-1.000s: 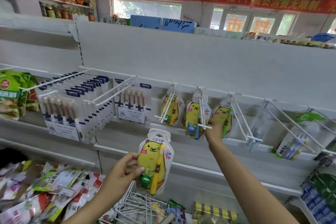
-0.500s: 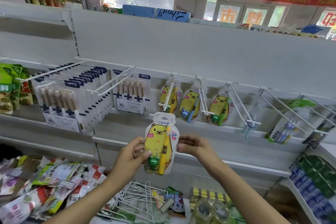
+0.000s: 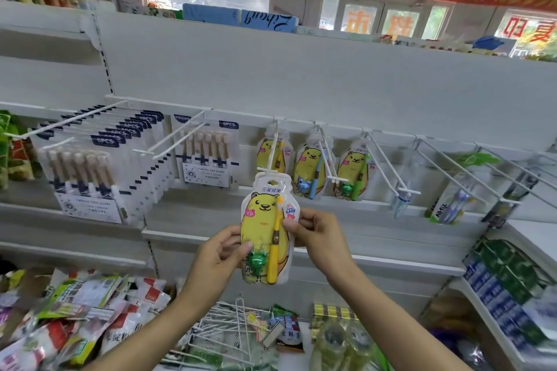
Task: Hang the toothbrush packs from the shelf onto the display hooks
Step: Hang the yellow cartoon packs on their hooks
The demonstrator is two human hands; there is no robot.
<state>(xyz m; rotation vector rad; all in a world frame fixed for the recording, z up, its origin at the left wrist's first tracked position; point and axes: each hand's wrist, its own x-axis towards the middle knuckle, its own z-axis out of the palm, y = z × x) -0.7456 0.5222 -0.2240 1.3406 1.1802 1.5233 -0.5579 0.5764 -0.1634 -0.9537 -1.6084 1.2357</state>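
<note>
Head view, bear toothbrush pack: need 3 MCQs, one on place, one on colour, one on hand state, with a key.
1. Where is the held bear pack?
A. Just below the tip of the leftmost bear-pack hook
B. Lying on the bottom shelf
C. Hung among the 6PCS packs

2. What colour is the toothbrush in the held pack?
A. Blue
B. Yellow
C. Purple

3. How are the hands placed?
A. Only the left grips the pack
B. Both hang free
C. The left hand and the right hand each grip a side of the pack

Key: 1 A, its hang hole sits right under that hook's front end, not yet threaded; 2 B, a yellow handle runs down the pack's right half; 3 C, fingers of each hand pinch opposite edges.
</note>
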